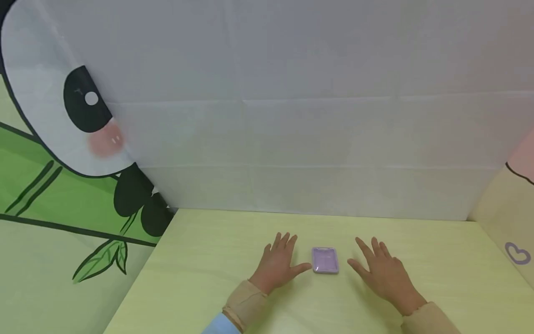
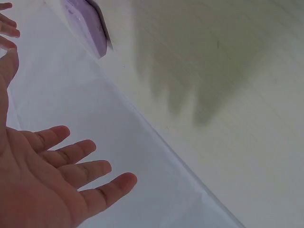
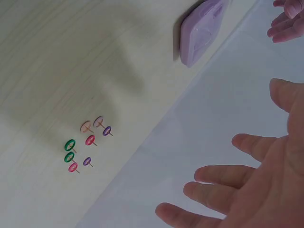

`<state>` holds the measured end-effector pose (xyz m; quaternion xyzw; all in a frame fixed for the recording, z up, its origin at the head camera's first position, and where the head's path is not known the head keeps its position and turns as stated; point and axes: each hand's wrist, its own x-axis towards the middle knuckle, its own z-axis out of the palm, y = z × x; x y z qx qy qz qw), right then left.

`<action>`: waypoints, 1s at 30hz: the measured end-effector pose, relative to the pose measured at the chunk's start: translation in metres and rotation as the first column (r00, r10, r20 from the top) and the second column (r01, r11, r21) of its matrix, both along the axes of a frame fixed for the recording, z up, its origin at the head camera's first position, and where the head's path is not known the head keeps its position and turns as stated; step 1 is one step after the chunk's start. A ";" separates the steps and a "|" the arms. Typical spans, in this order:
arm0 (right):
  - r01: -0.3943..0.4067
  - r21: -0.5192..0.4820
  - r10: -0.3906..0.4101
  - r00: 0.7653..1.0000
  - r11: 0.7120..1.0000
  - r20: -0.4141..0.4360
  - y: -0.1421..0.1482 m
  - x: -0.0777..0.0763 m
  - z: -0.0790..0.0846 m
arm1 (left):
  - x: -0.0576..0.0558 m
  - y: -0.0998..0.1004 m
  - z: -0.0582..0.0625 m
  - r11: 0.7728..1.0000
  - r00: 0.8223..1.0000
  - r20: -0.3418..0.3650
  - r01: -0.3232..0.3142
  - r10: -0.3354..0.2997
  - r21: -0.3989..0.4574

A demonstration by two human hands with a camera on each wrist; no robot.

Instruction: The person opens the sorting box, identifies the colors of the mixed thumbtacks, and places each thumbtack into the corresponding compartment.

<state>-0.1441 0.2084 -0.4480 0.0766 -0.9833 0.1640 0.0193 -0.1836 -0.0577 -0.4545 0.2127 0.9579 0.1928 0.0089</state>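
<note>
A small, shallow purple case (image 1: 325, 260) with rounded corners and a glossy top lies on the table between the two hands. To its left, my left hand (image 1: 276, 266) is spread with straight fingers, its thumb tip close to the case's edge. My right hand (image 1: 383, 274) is spread on the other side, a little farther off. Both palms face inward with nothing in them, as the left hand (image 2: 42, 180) and the right hand (image 3: 256, 185) show in the wrist views. Several small coloured thumbtacks (image 3: 90, 139) with disc heads and thin pins lie on the table in the right wrist view.
The pale yellow table (image 1: 217, 241) ends at a plain white backdrop (image 1: 292, 139). At the left stands a panel with a cartoon face and green bamboo (image 1: 62, 185). A cream panel with a purple heart (image 1: 518, 253) borders the right side.
</note>
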 end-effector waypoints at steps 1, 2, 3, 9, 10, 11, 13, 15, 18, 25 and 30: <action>-0.003 -0.002 0.003 1.000 1.000 -0.001 -0.001 0.000 -0.001 | 0.000 0.000 -0.002 1.000 1.000 -0.005 0.002 -0.002 -0.004; -0.007 -0.005 0.007 1.000 1.000 -0.007 -0.002 0.001 -0.002 | 0.000 0.001 -0.003 1.000 1.000 -0.007 0.003 -0.003 -0.003; -0.012 -0.010 0.012 1.000 1.000 -0.015 -0.003 0.001 -0.003 | 0.000 0.001 -0.004 1.000 1.000 -0.009 0.005 -0.005 -0.004; -0.039 -0.039 0.036 0.997 0.998 -0.063 -0.007 0.002 -0.012 | 0.002 0.003 -0.011 1.000 1.000 0.005 0.020 -0.020 -0.011; -0.041 -0.040 0.038 0.997 0.998 -0.065 -0.008 0.002 -0.014 | 0.002 0.003 -0.012 1.000 1.000 0.011 0.021 -0.021 -0.009; -0.043 -0.039 0.040 0.997 0.998 -0.065 -0.009 0.002 -0.015 | 0.002 0.004 -0.014 1.000 1.000 0.017 0.022 -0.022 -0.010; -0.046 -0.033 0.044 0.997 0.998 -0.068 -0.011 0.003 -0.018 | 0.002 0.004 -0.017 1.000 0.999 0.024 0.021 -0.020 -0.017; -0.057 -0.034 0.054 0.995 0.998 -0.084 -0.013 0.003 -0.020 | 0.002 0.005 -0.021 0.999 0.999 0.026 0.023 -0.023 -0.026; -0.081 -0.050 0.076 0.992 0.995 -0.105 -0.017 0.003 -0.022 | 0.000 0.005 -0.025 0.999 0.999 0.024 0.028 -0.027 -0.044; -0.154 -0.103 0.144 0.985 0.983 -0.096 -0.025 -0.006 -0.028 | -0.003 0.013 -0.028 0.996 0.999 -0.008 0.048 -0.049 -0.078; -0.181 -0.119 0.173 0.982 0.976 -0.073 -0.034 -0.012 -0.035 | -0.005 0.014 -0.029 0.995 0.997 -0.033 0.061 -0.064 -0.074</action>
